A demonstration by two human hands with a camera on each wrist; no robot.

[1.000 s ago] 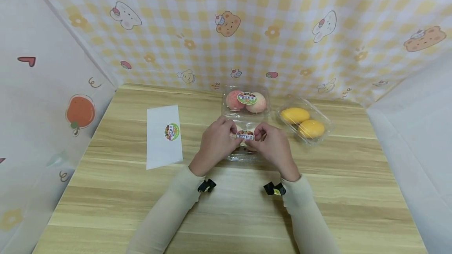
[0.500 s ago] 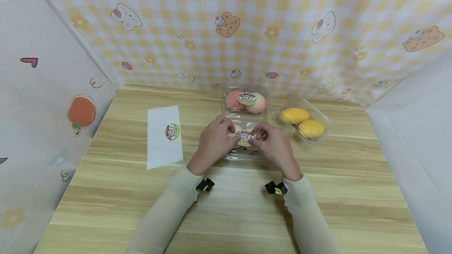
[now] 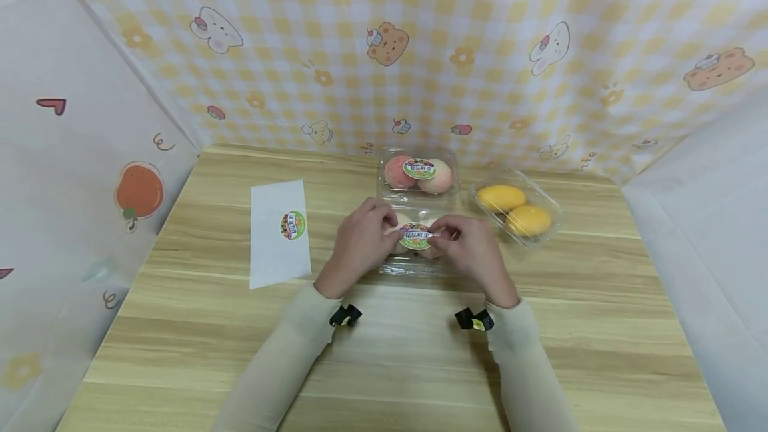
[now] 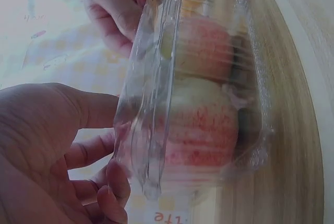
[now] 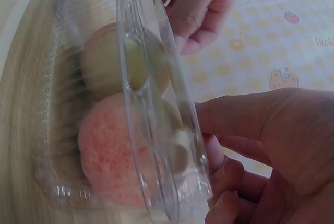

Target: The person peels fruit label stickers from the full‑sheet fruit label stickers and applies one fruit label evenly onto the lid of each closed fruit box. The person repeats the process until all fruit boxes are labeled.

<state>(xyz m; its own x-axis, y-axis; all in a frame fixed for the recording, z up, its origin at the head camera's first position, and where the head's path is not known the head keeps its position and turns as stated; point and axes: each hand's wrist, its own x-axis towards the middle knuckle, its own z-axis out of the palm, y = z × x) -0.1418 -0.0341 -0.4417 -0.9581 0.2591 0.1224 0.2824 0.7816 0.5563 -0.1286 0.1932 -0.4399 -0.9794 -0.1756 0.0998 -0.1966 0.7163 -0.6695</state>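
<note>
An oval fruit-label sticker (image 3: 416,236) lies over the lid of the nearer clear plastic clamshell box (image 3: 414,268) in the head view. My left hand (image 3: 362,240) pinches its left edge between thumb and forefinger, and my right hand (image 3: 474,249) does likewise at the right edge. Inside the box are two peaches, one pinkish (image 5: 117,148) and one paler (image 5: 102,65) in the right wrist view. Both thumbs come right up to the lid in the wrist views; the sticker's face is hidden there.
Behind stands a second clear box with two peaches (image 3: 401,173) and a label (image 3: 419,169) on its lid. To the right, a tilted clear box holds two yellow mangoes (image 3: 501,198). A white backing sheet (image 3: 277,259) with one sticker (image 3: 293,225) lies left on the wooden table (image 3: 396,365).
The sticker over the nearer box shows more of its face and has come down slightly. My right hand has shifted a little to the right; the other boxes stay put.
</note>
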